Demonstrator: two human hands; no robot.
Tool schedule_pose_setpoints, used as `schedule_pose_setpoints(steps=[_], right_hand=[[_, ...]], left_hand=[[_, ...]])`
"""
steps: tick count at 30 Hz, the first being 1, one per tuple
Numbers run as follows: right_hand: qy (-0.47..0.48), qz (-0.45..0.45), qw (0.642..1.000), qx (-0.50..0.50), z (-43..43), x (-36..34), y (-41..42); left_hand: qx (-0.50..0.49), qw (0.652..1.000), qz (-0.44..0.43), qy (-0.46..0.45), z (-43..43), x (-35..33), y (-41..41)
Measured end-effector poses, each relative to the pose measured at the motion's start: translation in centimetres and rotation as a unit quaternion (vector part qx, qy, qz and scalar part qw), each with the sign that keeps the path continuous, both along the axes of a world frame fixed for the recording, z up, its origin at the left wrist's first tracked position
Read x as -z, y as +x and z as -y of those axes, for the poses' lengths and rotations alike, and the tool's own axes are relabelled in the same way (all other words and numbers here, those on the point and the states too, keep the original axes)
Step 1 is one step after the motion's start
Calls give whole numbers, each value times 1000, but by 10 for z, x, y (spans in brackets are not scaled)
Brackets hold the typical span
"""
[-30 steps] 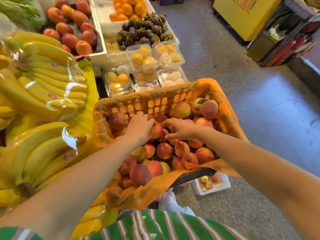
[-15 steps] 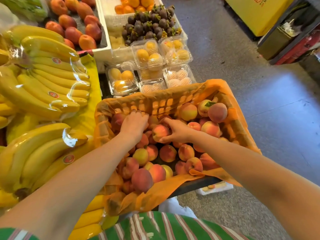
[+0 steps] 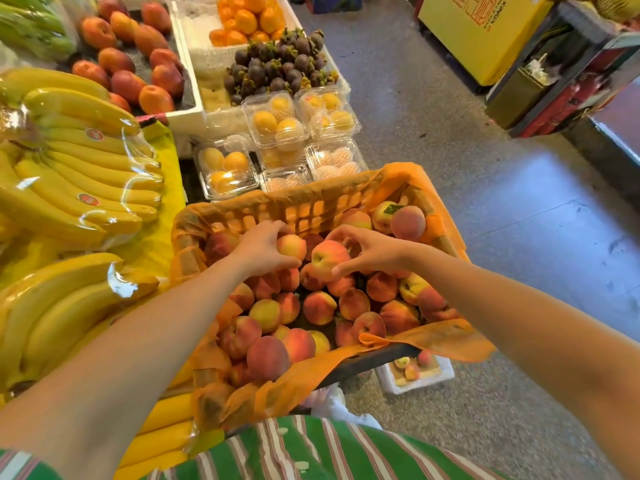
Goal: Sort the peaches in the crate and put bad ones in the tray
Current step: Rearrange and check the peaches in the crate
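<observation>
A crate [image 3: 304, 207] lined with orange paper stands in front of me, filled with several red-yellow peaches [image 3: 318, 308]. My left hand [image 3: 259, 249] is closed around a pale pink peach [image 3: 292, 246] over the crate's far left part. My right hand [image 3: 370, 251] holds a red peach with a yellow patch [image 3: 329, 259] just beside it, lifted above the pile. A small white tray [image 3: 446, 374] with a few peaches in it sits on the floor below the crate's near right corner, partly hidden by the crate.
Bagged bananas [image 3: 79, 168] lie on a yellow stand to the left. Behind the crate are clear boxes of yellow fruit [image 3: 277, 123], a white box of mangosteens and oranges [image 3: 273, 64], and red-orange fruit [image 3: 138, 64]. Grey floor [image 3: 502, 202] and a yellow carton [image 3: 485, 32] are to the right.
Both hands have come up from among the peaches, each now with a peach in its fingers, held above the pile. The camera view has shifted slightly.
</observation>
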State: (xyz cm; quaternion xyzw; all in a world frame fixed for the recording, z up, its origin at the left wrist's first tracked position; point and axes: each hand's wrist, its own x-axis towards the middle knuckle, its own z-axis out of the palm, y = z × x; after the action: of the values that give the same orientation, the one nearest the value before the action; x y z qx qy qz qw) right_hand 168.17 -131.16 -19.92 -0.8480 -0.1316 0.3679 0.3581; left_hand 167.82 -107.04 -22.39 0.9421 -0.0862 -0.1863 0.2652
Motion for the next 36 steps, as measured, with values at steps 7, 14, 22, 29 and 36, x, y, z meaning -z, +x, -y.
schedule_pose_setpoints(steps=[7, 14, 22, 29, 36], right_hand=[[2, -27, 1000, 16, 15, -17, -6], [51, -122, 987, 91, 22, -31, -18], [105, -236, 944, 204, 32, -36, -23], [29, -169, 978, 122, 46, -47, -29], [-177, 76, 967, -169, 26, -49, -42]], left_hand=[[-139, 910, -240, -308, 1, -11, -11], [-204, 774, -361, -478, 13, -23, -20], [-158, 742, -421, -497, 12, -18, -18], [-131, 797, -421, -412, 26, -20, -20], [-154, 899, -299, -280, 28, -10, -20]])
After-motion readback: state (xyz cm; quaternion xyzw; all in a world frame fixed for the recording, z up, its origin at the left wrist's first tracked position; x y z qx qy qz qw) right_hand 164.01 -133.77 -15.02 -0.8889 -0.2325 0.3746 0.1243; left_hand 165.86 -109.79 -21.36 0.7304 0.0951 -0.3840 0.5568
